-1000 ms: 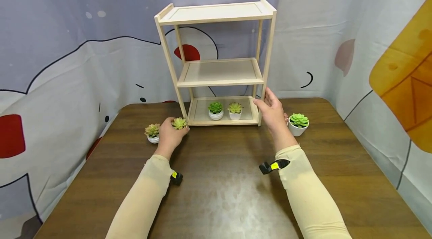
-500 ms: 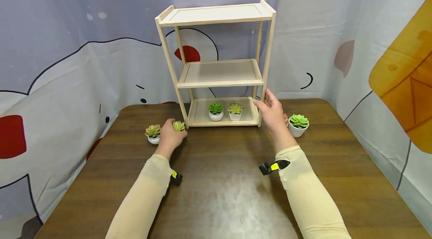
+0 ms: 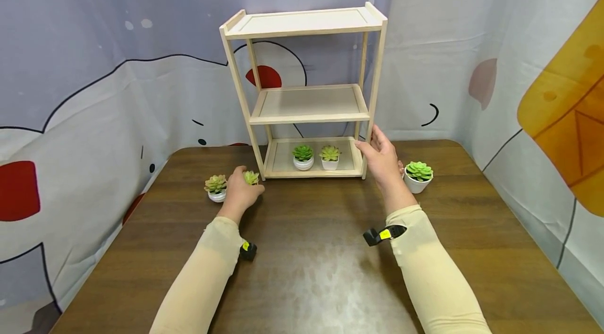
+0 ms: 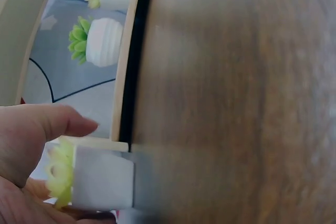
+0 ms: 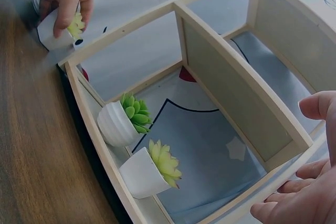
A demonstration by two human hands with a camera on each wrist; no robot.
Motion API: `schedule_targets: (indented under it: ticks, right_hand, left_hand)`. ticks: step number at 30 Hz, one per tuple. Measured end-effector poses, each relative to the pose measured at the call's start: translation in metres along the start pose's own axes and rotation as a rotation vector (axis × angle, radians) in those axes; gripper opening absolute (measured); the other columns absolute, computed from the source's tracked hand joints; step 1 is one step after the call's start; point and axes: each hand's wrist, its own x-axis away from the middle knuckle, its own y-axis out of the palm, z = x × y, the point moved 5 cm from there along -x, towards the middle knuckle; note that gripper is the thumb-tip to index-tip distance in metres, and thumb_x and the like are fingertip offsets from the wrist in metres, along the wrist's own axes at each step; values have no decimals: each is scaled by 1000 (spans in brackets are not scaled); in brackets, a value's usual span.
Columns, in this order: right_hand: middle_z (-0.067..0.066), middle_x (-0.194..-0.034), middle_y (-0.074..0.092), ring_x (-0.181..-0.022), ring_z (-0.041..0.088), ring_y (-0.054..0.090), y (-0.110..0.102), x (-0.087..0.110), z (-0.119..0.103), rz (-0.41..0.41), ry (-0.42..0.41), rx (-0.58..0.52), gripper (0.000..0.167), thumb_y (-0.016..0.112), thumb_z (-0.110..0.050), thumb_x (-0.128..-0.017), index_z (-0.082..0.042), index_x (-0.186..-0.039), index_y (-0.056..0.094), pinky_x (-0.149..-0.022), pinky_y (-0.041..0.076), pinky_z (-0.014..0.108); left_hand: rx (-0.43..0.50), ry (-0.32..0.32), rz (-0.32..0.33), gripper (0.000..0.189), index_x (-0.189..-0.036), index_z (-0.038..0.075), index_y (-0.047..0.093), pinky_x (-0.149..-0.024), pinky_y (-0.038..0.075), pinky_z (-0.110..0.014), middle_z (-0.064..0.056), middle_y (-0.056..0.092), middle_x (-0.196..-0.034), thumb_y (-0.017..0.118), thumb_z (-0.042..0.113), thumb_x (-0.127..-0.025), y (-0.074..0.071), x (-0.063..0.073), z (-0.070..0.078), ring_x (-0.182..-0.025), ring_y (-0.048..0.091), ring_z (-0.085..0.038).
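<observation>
My left hand (image 3: pixel 239 191) is around a pale green succulent (image 3: pixel 251 177) in a white square pot, beside the shelf's front left leg. In the left wrist view, the thumb stands apart above the pot (image 4: pixel 102 177), with other fingers partly hidden behind it. My right hand (image 3: pixel 381 158) is spread at the right post of the wooden shelf rack (image 3: pixel 309 118), its thumb in front and fingers behind. The right wrist view shows that hand's thumb and fingers (image 5: pixel 299 184) held loosely beside the frame. On the bottom shelf stand a dark green succulent (image 3: pixel 303 158) and a yellow-green one (image 3: pixel 330 157).
A yellowish succulent (image 3: pixel 216 188) in a round white pot stands left of my left hand. Right of my right hand is a bright green succulent (image 3: pixel 418 176). The brown table (image 3: pixel 306 255) reaches a patterned curtain (image 3: pixel 155 103) behind the rack.
My left thumb has shifted slightly toward the table's front, and the hand covers a little more of the pale green succulent. Rack, right hand and other plants keep their places; the head view drifts slightly.
</observation>
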Motion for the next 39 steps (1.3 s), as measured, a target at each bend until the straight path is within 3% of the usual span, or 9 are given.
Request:
schedule_targets:
  ticks: [6, 11, 15, 18, 22, 27, 30, 34, 39]
  right_hand:
    - [7, -173, 15, -160, 21, 16, -3, 1, -1, 8, 5, 6, 84, 63, -23, -99, -12, -166, 14, -130, 18, 34]
    - [8, -174, 12, -161, 23, 15, -4, 3, -3, 12, 20, 12, 87, 63, -24, -99, -14, -167, 10, -130, 19, 36]
    - [8, -174, 15, -160, 25, 19, -6, 9, -11, 18, 11, -3, 86, 64, -24, -99, -17, -167, 12, -130, 22, 40]
    - [7, -172, 22, -159, 24, 24, -7, 16, -24, 31, -35, -11, 85, 66, -22, -98, -18, -167, 16, -129, 24, 42]
    - [10, -167, 36, -155, 23, 35, -8, 28, -46, 51, -140, -16, 82, 71, -14, -95, -13, -164, 26, -127, 29, 39]
    - [6, -129, 72, -121, 11, 67, 0, 40, -64, 4, -234, -51, 52, 72, -1, -92, 5, -141, 55, -102, 53, 22]
    - [1, -115, 77, -105, 6, 71, 9, 39, -62, -76, -207, 12, 42, 73, -3, -92, 6, -131, 62, -91, 56, 19]
    - [14, -135, 69, -123, 20, 66, 23, 28, -45, -196, -90, 200, 52, 75, -15, -93, -5, -141, 60, -104, 53, 30]
    - [19, -156, 50, -145, 39, 47, 39, 12, -19, -308, -4, 332, 79, 75, -26, -93, -8, -160, 37, -117, 42, 50]
  left_hand:
    - [-34, 67, 3, 98, -164, 5, 20, -124, 28, -60, -26, 22, -168, 76, 30, -87, -1, 1, 13, -155, 23, -45]
    - [-86, 123, -12, 98, -165, 7, 18, -126, 19, -64, -24, 14, -171, 72, 42, -91, -4, 6, 27, -159, 11, -45]
    - [-114, 235, 9, 94, -166, 10, 17, -125, 20, -66, -24, 13, -171, 66, 45, -93, -10, 14, 47, -159, 8, -46]
    - [-62, 321, 45, 91, -167, 17, 15, -123, 26, -64, -18, 15, -172, 64, 45, -96, -16, 20, 64, -159, 14, -42]
    - [102, 376, 86, 89, -167, 26, 12, -121, 31, -61, -8, 21, -172, 65, 44, -98, -20, 27, 80, -157, 25, -35]
    - [319, 367, 138, 85, -166, 29, 15, -121, 33, -56, -4, 25, -169, 65, 40, -98, -20, 29, 90, -153, 31, -33]
    - [410, 334, 150, 84, -165, 33, 12, -123, 31, -55, -4, 19, -170, 64, 41, -99, -19, 28, 92, -153, 29, -32]
    - [469, 306, 173, 83, -166, 33, 13, -123, 31, -54, -4, 16, -171, 62, 43, -99, -21, 23, 94, -154, 27, -32]
    - [526, 279, 167, 81, -165, 28, 17, -120, 37, -55, -4, 18, -170, 62, 41, -99, -23, 20, 93, -155, 27, -34]
